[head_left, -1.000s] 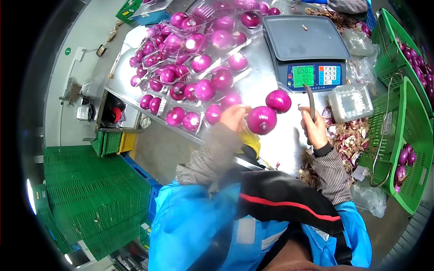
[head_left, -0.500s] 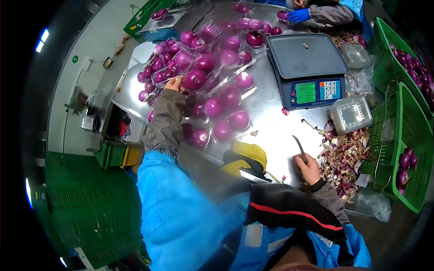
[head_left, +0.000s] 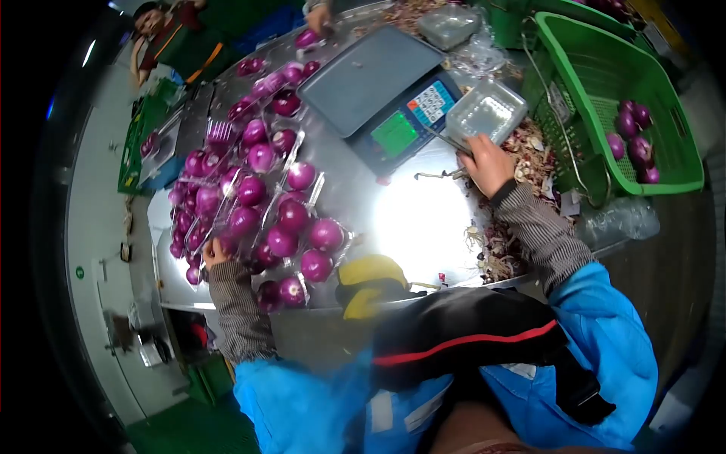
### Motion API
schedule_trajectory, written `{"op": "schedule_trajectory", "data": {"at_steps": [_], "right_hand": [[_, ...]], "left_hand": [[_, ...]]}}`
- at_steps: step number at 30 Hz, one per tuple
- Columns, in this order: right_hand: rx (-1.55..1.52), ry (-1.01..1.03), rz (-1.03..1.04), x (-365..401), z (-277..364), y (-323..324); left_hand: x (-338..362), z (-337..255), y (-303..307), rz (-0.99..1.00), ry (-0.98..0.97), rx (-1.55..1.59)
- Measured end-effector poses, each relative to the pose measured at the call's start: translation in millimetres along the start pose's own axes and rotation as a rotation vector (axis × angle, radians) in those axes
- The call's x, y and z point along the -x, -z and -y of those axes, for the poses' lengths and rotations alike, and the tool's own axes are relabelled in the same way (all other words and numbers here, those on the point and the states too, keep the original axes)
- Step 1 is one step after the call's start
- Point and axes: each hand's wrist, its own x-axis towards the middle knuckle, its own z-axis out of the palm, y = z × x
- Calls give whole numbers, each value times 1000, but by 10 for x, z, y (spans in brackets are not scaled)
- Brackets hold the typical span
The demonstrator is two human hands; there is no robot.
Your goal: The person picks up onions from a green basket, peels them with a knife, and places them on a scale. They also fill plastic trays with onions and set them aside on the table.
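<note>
- While the left hand (head_left: 214, 252) rests against the clear packs of red onions (head_left: 249, 204) at the near left of the steel tabletop (head_left: 423, 227), the right hand (head_left: 488, 163) sits far over on the right.
- Left hand: fingers curled at the edge of one pack, touching it. Whether it actually grips the pack cannot be told.
- Right hand: closed round the handle of a knife (head_left: 442, 138). The thin dark blade points toward the scale (head_left: 363, 76).
- The right hand lies just beside a clear tub (head_left: 486, 112) and over a heap of onion skins (head_left: 525, 151).
- The onion packs cover the left half of the tabletop, side by side and partly overlapping.
- A green basket (head_left: 605, 45) to the right holds a few loose onions.
- A yellow glove (head_left: 370, 278) lies at the near edge.
- A co-worker's hand (head_left: 318, 17) is at the far edge, touching an onion.
</note>
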Motion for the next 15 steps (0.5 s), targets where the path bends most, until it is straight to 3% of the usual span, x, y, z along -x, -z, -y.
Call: {"op": "schedule_trajectory", "data": {"at_steps": [1, 4, 6, 11, 15], "right_hand": [[107, 11, -8, -107, -91, -49], [310, 15, 33, -265, -295, -128], [333, 4, 138, -329, -446, -208], [113, -186, 463, -551, -523, 64], [107, -158, 504, -584, -611, 71]], "left_hand": [[231, -225, -26, -76, -155, -118], [843, -746, -171, -151, -325, -118], [1043, -787, -271, -82, -424, -74], [1894, -1195, -782, 115, -439, 110], [2136, -1177, -987, 253, -405, 112]]}}
